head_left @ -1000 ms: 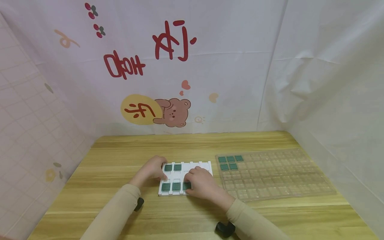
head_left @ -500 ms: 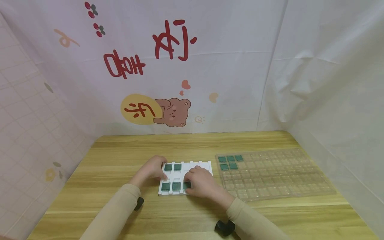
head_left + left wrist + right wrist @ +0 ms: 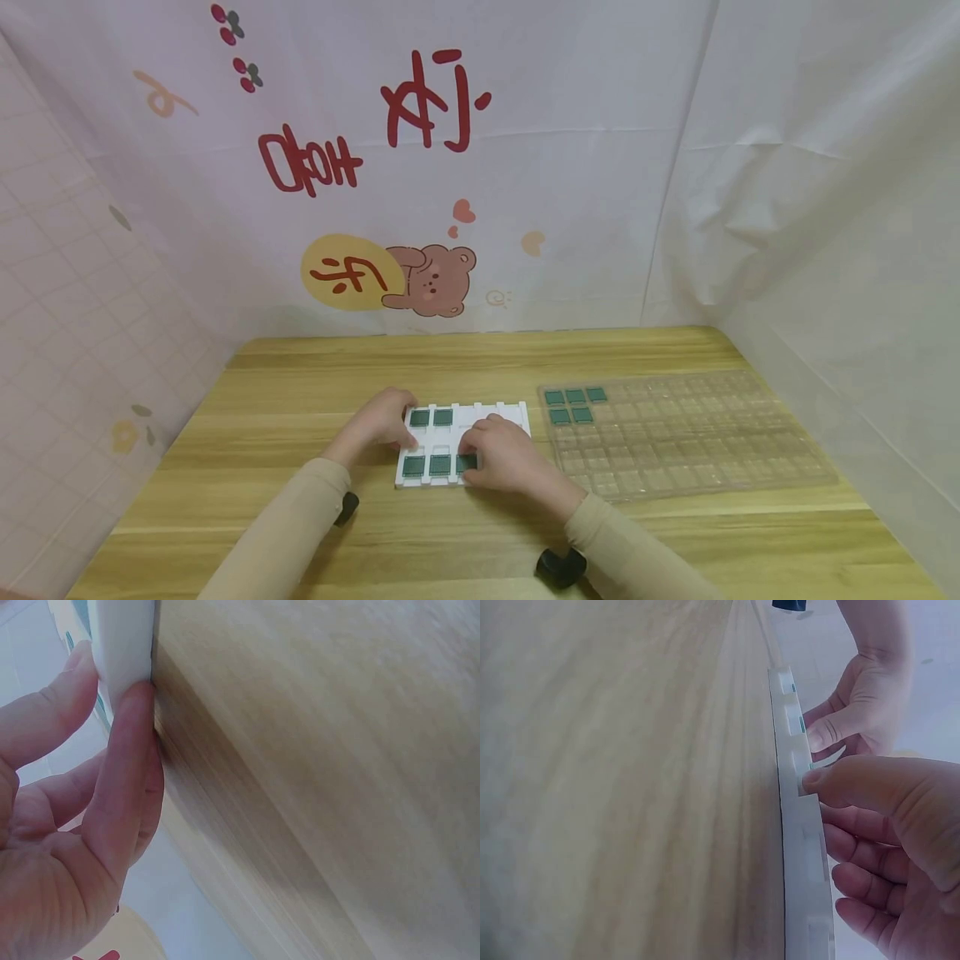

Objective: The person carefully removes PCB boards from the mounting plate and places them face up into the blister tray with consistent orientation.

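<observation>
1. White slotted tray (image 3: 480, 414) lies flat on the wooden table (image 3: 300, 392), left of the clear blister tray (image 3: 697, 442); it looks light, thin and stiff.
2. Your left hand (image 3: 373, 422) pinches its left edge, thumb against fingers.
3. Your right hand (image 3: 504, 454) presses curled fingertips onto a green chip (image 3: 467, 463): small, likely fragile, so take it by the edges.

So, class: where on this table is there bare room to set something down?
Bare wood lies behind the white tray and the clear tray, up to the cloth backdrop, and left of the left hand. It is crowded at front centre, where both hands, the right hand included, meet the white tray.
</observation>
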A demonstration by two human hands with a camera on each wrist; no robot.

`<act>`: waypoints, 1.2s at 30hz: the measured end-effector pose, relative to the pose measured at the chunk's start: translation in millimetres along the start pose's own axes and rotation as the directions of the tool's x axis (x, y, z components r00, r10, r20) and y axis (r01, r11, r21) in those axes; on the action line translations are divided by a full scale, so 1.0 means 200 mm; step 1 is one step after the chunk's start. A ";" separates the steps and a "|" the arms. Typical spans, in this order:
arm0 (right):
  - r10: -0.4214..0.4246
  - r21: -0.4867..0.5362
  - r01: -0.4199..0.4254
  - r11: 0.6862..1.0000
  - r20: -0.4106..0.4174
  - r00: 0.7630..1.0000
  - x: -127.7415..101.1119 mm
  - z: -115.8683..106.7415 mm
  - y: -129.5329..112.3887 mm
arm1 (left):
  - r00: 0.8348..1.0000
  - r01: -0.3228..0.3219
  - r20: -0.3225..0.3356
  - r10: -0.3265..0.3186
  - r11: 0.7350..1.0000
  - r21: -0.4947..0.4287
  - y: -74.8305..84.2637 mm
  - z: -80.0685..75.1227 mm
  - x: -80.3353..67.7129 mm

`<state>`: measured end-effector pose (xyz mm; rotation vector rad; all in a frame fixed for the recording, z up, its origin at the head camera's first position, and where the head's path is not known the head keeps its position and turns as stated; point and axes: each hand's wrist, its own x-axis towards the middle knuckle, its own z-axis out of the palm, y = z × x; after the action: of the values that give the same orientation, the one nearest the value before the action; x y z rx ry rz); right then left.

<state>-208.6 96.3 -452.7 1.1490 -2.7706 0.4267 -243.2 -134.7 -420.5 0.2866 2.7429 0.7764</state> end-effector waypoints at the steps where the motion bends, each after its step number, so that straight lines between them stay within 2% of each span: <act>1: 0.000 0.004 0.000 1.000 -0.001 1.000 0.00 0.00 0.00 | 1.000 0.001 0.000 -0.001 1.000 0.000 0.00 0.00 0.00; 19: 0.020 0.114 -0.020 0.993 -0.006 1.000 0.00 0.00 0.02 | 1.000 -0.003 -0.003 0.002 0.999 -0.045 -0.01 0.01 0.00; 30: 0.007 0.158 0.011 0.987 -0.110 0.994 -0.01 -0.03 0.02 | 1.000 0.006 0.001 -0.006 0.999 -0.045 -0.01 0.00 0.00; 36: 0.031 0.232 0.001 0.973 -0.135 0.990 -0.03 -0.06 0.03 | 1.000 0.003 0.002 -0.003 0.999 -0.042 -0.01 0.00 0.00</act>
<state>-207.8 107.6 -443.4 1.0962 -2.6648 0.8182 -243.8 -135.6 -421.5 0.2746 2.7209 0.8310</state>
